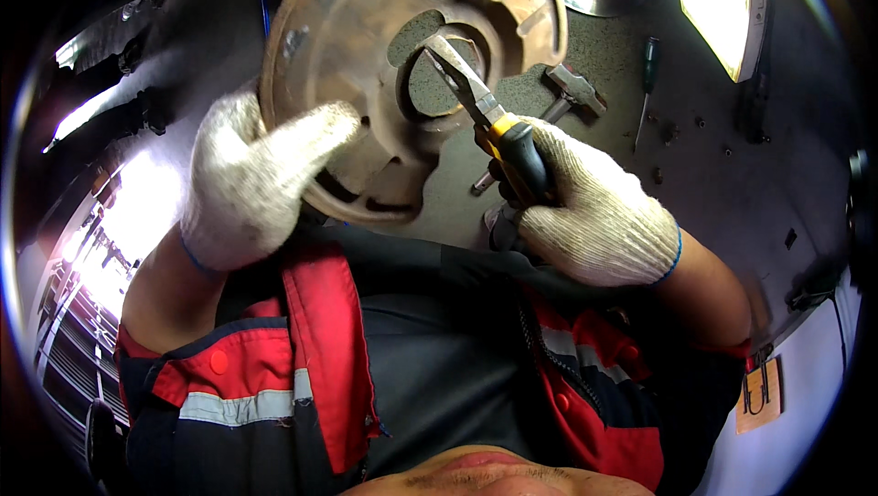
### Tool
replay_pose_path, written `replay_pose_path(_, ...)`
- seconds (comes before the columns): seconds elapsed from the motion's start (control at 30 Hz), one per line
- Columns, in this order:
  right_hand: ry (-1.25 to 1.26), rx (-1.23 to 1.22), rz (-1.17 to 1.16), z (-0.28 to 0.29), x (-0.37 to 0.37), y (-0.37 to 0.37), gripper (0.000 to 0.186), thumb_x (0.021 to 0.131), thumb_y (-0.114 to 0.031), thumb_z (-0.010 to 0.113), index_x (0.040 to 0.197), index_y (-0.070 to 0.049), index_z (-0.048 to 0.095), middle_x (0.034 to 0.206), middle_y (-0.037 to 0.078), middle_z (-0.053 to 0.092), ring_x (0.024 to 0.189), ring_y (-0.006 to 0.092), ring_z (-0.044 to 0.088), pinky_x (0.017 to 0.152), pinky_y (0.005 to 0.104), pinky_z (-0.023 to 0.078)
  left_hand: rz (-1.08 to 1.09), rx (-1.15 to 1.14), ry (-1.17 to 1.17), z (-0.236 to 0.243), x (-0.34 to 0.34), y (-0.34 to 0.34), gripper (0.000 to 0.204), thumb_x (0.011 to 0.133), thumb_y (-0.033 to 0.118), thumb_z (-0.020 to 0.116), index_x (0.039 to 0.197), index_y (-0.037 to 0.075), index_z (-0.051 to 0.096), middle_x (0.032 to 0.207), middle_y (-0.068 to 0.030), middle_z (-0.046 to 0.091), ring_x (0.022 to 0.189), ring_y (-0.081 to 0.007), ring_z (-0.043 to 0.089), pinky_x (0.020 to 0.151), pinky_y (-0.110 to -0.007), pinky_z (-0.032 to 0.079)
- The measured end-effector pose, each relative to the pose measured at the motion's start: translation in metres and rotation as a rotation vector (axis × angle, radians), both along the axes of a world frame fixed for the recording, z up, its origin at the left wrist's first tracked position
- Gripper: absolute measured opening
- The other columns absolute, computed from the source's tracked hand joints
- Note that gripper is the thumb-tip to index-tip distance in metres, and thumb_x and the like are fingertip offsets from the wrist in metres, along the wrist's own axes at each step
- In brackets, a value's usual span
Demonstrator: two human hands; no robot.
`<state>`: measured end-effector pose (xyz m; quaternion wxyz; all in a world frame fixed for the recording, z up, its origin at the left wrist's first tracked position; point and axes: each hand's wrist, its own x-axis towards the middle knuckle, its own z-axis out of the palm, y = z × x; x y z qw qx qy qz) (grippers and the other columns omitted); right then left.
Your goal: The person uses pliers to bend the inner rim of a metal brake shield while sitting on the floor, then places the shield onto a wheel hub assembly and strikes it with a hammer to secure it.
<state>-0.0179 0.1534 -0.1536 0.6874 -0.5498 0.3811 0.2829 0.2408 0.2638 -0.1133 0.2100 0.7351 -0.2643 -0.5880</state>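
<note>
White-gloved left grip [242, 181] holds the rusty brown metal plate [366, 53] over the grey counter [718, 213]; white-gloved right grip [599, 208] clasps yellow-and-black-handled steel pliers [491, 112] at the plate's hole. Advised: brace plate firmly.

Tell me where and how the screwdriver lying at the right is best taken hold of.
Probably by its dark green handle, approached from above: the screwdriver appears to lie flat, with the hammer to its left. The handle is the thicker end, farther from the person; the thin shaft points back toward them. The right hand is nearer, but holds pliers.
</note>
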Motion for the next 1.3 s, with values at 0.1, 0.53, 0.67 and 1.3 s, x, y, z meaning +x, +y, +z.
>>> replay_pose_path(0.1,0.050,-0.008,0.017,0.007,0.001,-0.003,0.069,0.077,-0.009,0.068,0.144,-0.007,0.052,0.119,0.019,0.069,0.112,0.0286,0.067,0.101,0.0390,0.051,-1.050,-0.743,-0.659,-0.007,0.035,0.001,0.034,0.077,0.002,0.069,0.110,-0.003,0.074,0.110,-0.0160,0.075,0.101,-0.0349,0.072,0.091,-0.043,0.056)
replay_pose_path(0.53,-0.078,0.109,-0.159,0.004,-0.017,-0.004,0.059,0.080,-0.011,0.068,0.138,-0.004,0.054,0.117,0.016,0.069,0.107,0.0269,0.067,0.097,0.0388,0.052,-0.932,-0.666,-0.594,-0.003,0.040,0.004,0.031,0.080,0.005,0.074,0.110,-0.004,0.073,0.109,-0.0235,0.072,0.105,-0.0413,0.070,0.093,-0.047,0.056)
replay_pose_path(0.67,-0.089,0.036,-0.095,0.004,-0.018,-0.002,0.056,0.081,-0.018,0.066,0.135,-0.009,0.054,0.113,0.021,0.069,0.108,0.0368,0.068,0.095,0.0439,0.052,-1.019,-0.712,-0.615,-0.004,0.041,0.004,0.028,0.086,0.004,0.071,0.112,-0.003,0.071,0.109,-0.0217,0.073,0.104,-0.0357,0.071,0.091,-0.043,0.057)
replay_pose_path(1.3,0.001,-0.213,0.189,0.022,-0.004,0.004,0.070,0.080,-0.007,0.067,0.146,-0.005,0.045,0.118,0.027,0.066,0.109,0.0455,0.067,0.095,0.0489,0.054,-0.162,-0.196,-0.090,0.001,0.009,-0.001,0.023,0.096,0.002,0.065,0.118,-0.005,0.069,0.110,-0.0129,0.074,0.098,-0.0199,0.071,0.086,-0.032,0.057)
